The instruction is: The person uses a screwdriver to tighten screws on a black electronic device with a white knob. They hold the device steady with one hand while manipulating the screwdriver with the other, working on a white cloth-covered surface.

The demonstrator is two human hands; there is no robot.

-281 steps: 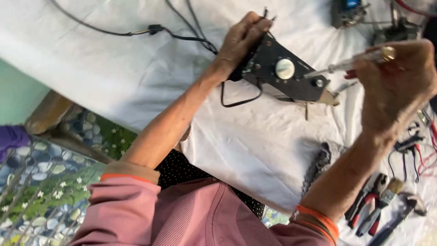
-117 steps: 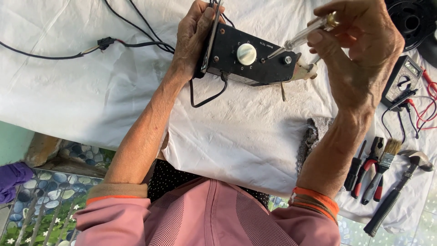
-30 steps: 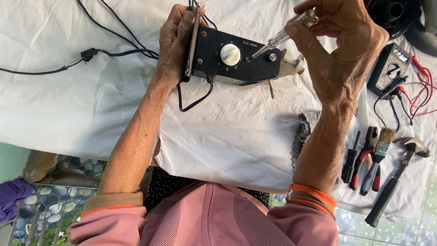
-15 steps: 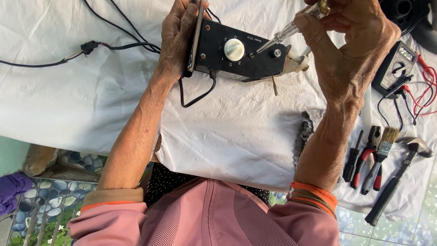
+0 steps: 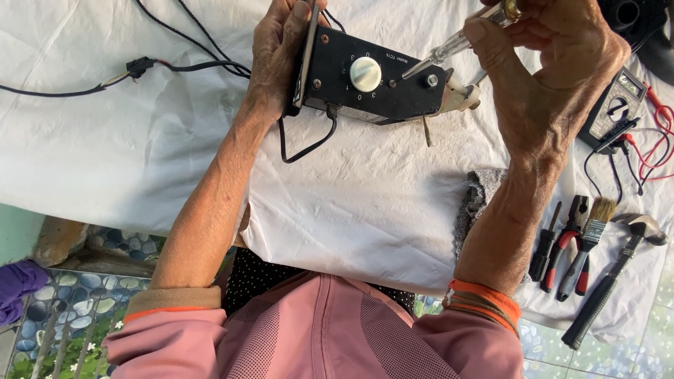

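Observation:
My left hand (image 5: 277,56) grips the left end of a black control box (image 5: 393,88) with a white round knob (image 5: 365,74), holding it above the white cloth (image 5: 351,203). In my right hand (image 5: 554,77) is a clear-handled screwdriver (image 5: 449,49); its tip rests on the box's black face, just left of a silver nut. A black wire loops out from under the box.
A black cable with a plug (image 5: 137,67) runs across the cloth at upper left. At right lie a multimeter (image 5: 618,105) with red leads, a small screwdriver (image 5: 544,245), red-handled pliers (image 5: 572,245), a paintbrush (image 5: 597,217) and a hammer (image 5: 618,274). A grey rag (image 5: 477,203) lies beside my right forearm.
Box and hands have barely shifted in view over the last second. The screwdriver tip stays on the box's face near the nut.

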